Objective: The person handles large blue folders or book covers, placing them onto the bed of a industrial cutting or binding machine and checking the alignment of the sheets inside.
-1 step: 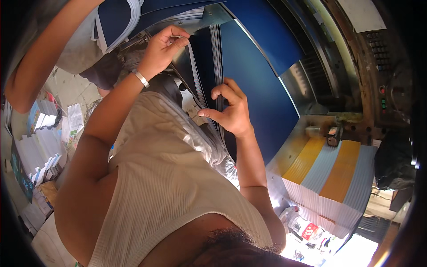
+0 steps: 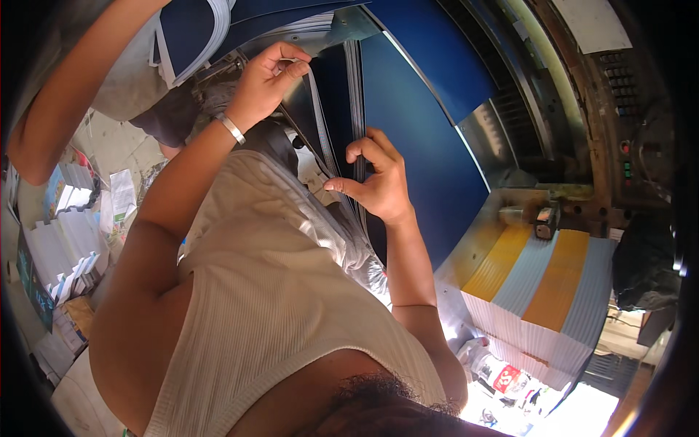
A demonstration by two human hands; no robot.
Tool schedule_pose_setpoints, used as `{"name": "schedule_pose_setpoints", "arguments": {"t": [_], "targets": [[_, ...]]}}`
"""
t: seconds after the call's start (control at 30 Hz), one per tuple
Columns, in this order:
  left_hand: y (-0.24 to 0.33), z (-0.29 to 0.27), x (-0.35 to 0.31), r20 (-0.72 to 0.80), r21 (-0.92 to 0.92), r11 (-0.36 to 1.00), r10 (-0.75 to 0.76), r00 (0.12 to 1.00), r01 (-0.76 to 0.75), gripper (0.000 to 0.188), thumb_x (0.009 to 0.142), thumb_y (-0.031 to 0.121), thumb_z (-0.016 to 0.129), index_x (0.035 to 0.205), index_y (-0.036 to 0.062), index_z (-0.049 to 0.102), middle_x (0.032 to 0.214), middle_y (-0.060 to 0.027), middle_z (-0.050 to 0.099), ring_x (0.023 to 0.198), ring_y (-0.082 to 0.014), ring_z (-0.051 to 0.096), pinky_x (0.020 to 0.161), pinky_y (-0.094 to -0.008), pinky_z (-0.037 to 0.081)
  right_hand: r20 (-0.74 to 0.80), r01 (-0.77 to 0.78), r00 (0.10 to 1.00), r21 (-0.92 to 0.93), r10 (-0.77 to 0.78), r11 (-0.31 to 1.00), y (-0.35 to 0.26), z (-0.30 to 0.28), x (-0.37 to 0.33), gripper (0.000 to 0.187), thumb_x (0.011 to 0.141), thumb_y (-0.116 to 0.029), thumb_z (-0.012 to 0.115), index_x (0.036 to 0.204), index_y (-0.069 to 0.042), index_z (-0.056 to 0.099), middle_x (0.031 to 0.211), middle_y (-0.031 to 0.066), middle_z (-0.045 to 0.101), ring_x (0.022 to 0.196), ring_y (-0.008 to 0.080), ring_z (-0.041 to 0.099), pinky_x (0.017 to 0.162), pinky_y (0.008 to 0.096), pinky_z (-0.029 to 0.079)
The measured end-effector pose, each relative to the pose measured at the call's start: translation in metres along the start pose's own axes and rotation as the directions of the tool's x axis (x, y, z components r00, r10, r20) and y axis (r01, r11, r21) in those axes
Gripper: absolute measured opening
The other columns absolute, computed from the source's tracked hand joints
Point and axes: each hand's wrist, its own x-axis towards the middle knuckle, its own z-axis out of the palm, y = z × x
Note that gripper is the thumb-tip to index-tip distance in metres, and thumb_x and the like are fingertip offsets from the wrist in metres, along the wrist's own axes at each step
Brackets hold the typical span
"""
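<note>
My left hand is closed at the far end of a stack of dark blue-covered booklets. Its thumb and forefinger pinch the far corner of the leftmost booklet. Against the pale page edges, nearer my body, rests my right hand. Its thumb lies on the left edges and its curled fingers on the right ones, so the stack sits between them. The booklets stand on edge beside a large blue cover surface to their right. The fingers partly hide what they grip.
Bundled booklets with yellow and pale blue stripes stand at the right, near a plastic bottle. A machine panel with buttons is at the far right. Another person's arm reaches in at upper left. Paper stacks lie at left.
</note>
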Motion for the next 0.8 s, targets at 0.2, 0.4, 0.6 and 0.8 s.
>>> {"name": "schedule_pose_setpoints", "arguments": {"t": [0.2,0.4,0.6,0.8], "targets": [[-0.002,0.002,-0.001,-0.051,0.019,1.0,0.017,0.999,-0.016,0.013,0.102,0.011,0.069,0.112,0.0033,0.066,0.107,-0.001,0.069,0.098,-0.0092,0.064,0.091,-0.0256,0.052,0.0,-0.048,0.999,0.006,0.048,0.999,-0.001,0.0,0.001,0.049,0.058,-0.019,0.1,0.086,-0.006,0.062,0.105,0.0131,0.066,0.091,0.0327,0.065,0.076,0.0387,0.053],[-0.003,-0.002,-0.002,-0.018,-0.023,1.0,0.004,1.0,-0.005,0.013,0.102,0.011,0.068,0.113,0.0032,0.065,0.11,-0.0012,0.068,0.101,-0.0088,0.064,0.091,-0.0252,0.052,0.009,-0.057,0.998,0.029,0.056,0.998,0.001,0.0,0.0,0.044,0.062,-0.014,0.098,0.086,-0.006,0.062,0.103,0.0113,0.065,0.088,0.0304,0.064,0.075,0.0375,0.052],[-0.003,-0.005,-0.001,0.005,-0.047,0.999,-0.021,1.0,0.021,0.014,0.103,0.011,0.068,0.114,0.004,0.065,0.112,-0.0008,0.067,0.102,-0.0078,0.063,0.091,-0.0247,0.051,0.022,-0.056,0.998,0.033,0.055,0.998,-0.002,0.0,0.001,0.04,0.065,-0.01,0.095,0.086,-0.007,0.062,0.107,0.0118,0.065,0.085,0.0293,0.064,0.073,0.0366,0.052],[0.0,-0.01,0.001,0.079,-0.048,0.996,-0.065,0.995,0.069,0.011,0.103,0.009,0.066,0.114,0.0053,0.064,0.117,-0.0011,0.063,0.113,-0.0101,0.059,0.101,-0.0262,0.046,0.01,-0.041,0.999,0.028,0.041,0.999,-0.001,0.001,0.0,0.037,0.065,-0.007,0.094,0.087,-0.007,0.063,0.109,0.0137,0.066,0.086,0.029,0.065,0.073,0.0356,0.053]]}}
